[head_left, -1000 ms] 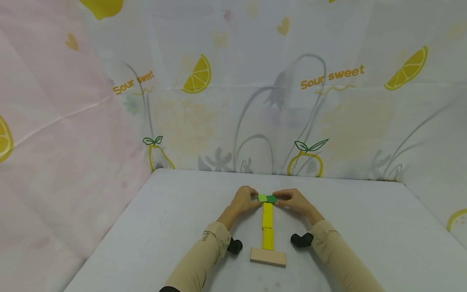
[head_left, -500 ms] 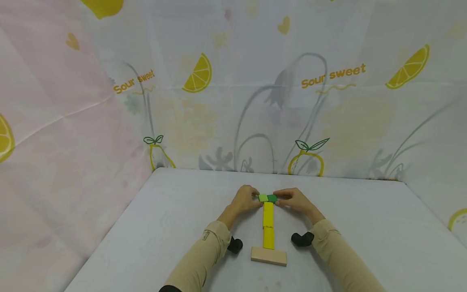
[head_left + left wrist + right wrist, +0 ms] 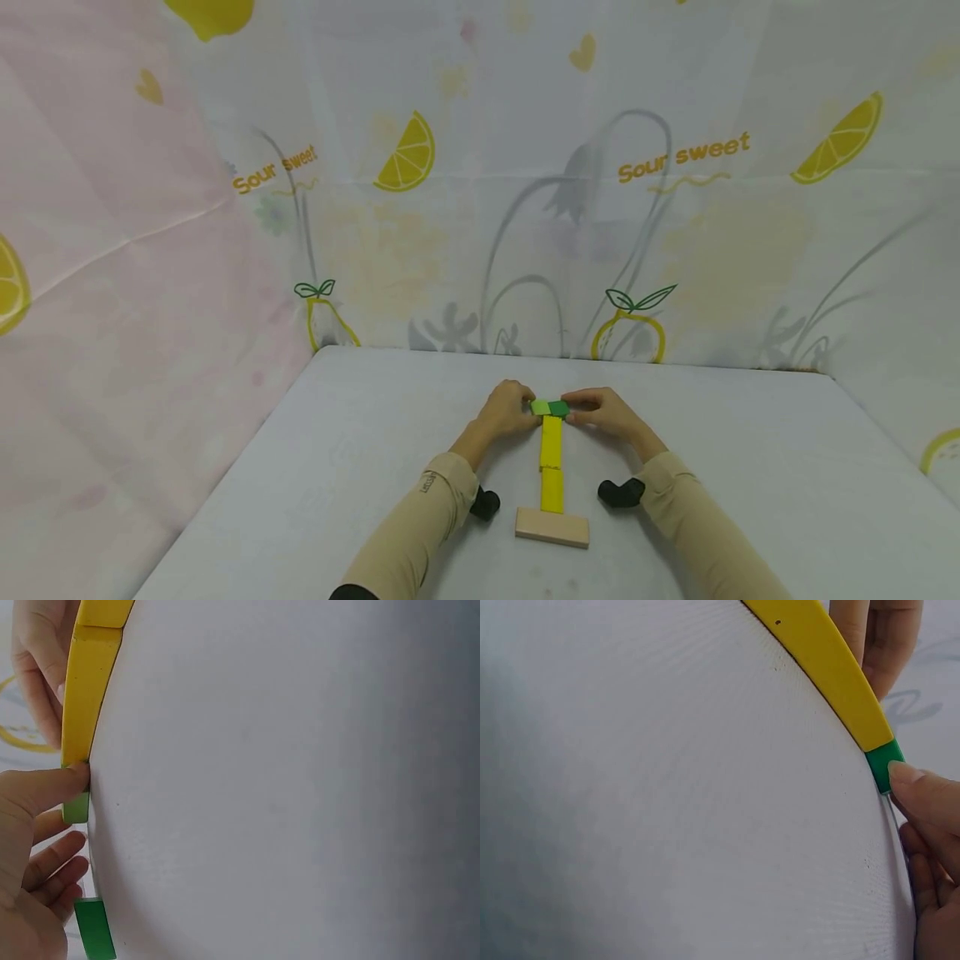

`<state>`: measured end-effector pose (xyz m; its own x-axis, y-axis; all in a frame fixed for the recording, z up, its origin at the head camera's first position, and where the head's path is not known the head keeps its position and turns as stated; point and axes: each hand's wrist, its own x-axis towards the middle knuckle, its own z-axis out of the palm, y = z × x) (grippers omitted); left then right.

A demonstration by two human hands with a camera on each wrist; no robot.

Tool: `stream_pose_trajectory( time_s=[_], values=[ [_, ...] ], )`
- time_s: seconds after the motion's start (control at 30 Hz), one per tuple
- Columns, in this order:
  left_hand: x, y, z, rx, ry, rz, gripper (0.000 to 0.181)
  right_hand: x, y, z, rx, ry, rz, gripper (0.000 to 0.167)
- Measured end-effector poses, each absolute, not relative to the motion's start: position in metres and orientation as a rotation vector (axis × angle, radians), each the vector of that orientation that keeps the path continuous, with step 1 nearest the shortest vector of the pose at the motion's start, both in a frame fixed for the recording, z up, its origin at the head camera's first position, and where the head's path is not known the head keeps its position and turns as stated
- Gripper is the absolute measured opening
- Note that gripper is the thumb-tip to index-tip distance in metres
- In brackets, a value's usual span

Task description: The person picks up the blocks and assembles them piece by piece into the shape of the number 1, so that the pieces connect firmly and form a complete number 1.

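Two small blocks, a light green block (image 3: 540, 407) and a dark green block (image 3: 558, 408), lie side by side at the far end of two yellow blocks (image 3: 551, 442) set in a line. My left hand (image 3: 510, 408) pinches the light green block, its thumb covering part of it in the left wrist view. My right hand (image 3: 603, 411) pinches the dark green block from the other side. In the left wrist view another green block (image 3: 95, 930) shows below the left fingers; it cannot be made out in the head view.
A plain wooden block (image 3: 552, 527) lies crosswise at the near end of the yellow line. All this is on a white table (image 3: 360, 467), with a lemon-printed cloth (image 3: 480, 250) behind. Black wrist mounts (image 3: 621, 493) sit by both cuffs.
The left hand has shifted very slightly to the right. Both hands keep their pinch on the two green blocks, which look nearly unmoved.
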<state>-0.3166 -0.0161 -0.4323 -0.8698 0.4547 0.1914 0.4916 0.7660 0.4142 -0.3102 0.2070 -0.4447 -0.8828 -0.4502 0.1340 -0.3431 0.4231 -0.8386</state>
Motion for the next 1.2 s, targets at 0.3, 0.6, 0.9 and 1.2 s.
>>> stream_pose_trajectory(
  time_s=[0.3,0.6,0.9,1.2],
  values=[
    [-0.3178,-0.0133,-0.4284,-0.824,-2.909,-0.679,0.033,-0.3098,0.2062,-0.4436,-0.731,2.565,-1.453,0.039],
    [-0.3205,-0.0093,-0.4257,-0.895,-2.933,-0.638,0.037,-0.3088,0.2051,-0.4425,-0.709,2.567,-1.450,0.040],
    [-0.3209,-0.0081,-0.4277,-0.884,-2.954,-0.616,0.036,-0.3088,0.2051,-0.4446,-0.708,2.566,-1.445,0.040],
    [-0.3208,-0.0078,-0.4283,-0.869,-2.968,-0.636,0.038,-0.3090,0.2061,-0.4447,-0.692,2.564,-1.450,0.040]
  ],
)
